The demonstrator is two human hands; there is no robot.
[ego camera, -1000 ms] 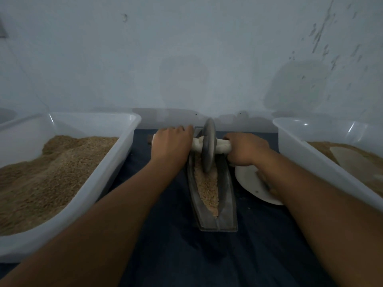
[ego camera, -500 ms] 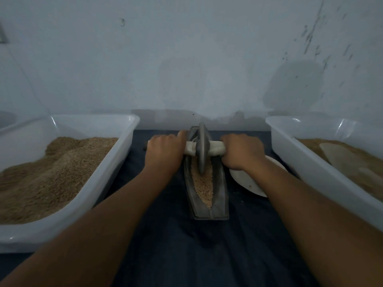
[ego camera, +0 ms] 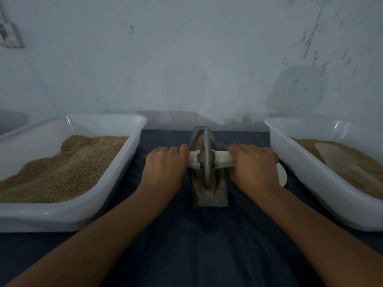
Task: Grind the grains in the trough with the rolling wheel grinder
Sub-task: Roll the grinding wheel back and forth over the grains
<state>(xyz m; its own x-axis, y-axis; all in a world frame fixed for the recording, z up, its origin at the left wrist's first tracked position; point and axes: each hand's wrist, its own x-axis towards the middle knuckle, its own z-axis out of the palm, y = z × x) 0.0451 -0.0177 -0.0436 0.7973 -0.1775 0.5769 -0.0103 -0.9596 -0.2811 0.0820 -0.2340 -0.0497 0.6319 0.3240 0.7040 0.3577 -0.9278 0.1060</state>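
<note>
Small-scale grain-processing workspace, stained plaster wall point(ego camera: 186, 59), below it dark cloth-covered table point(ego camera: 196, 245), white tubs point(ego camera: 124, 162) of grain on it

Views: one. Head-worn wide-angle camera, mounted above and behind the person's forearms, facing forward and down.

Framing: both forearms enter from the bottom corners and converge at centre on the left hand point(ego camera: 163, 170) and right hand point(ego camera: 253, 169), either side of the wheel point(ego camera: 207, 160) in the trough point(ego camera: 209, 170).

Range: close; the dark-covered tabletop point(ego camera: 196, 245) fills the lower half.

Flanks: left bin point(ego camera: 68, 212) and right bin point(ego camera: 310, 172), both cut by the frame edges.

Upper half: pale wall point(ego camera: 186, 59), meeting the tabletop just behind the trough.

Distortion: straight edges bow towards the margins.

Shared coverage: not applicable, a single view.
</note>
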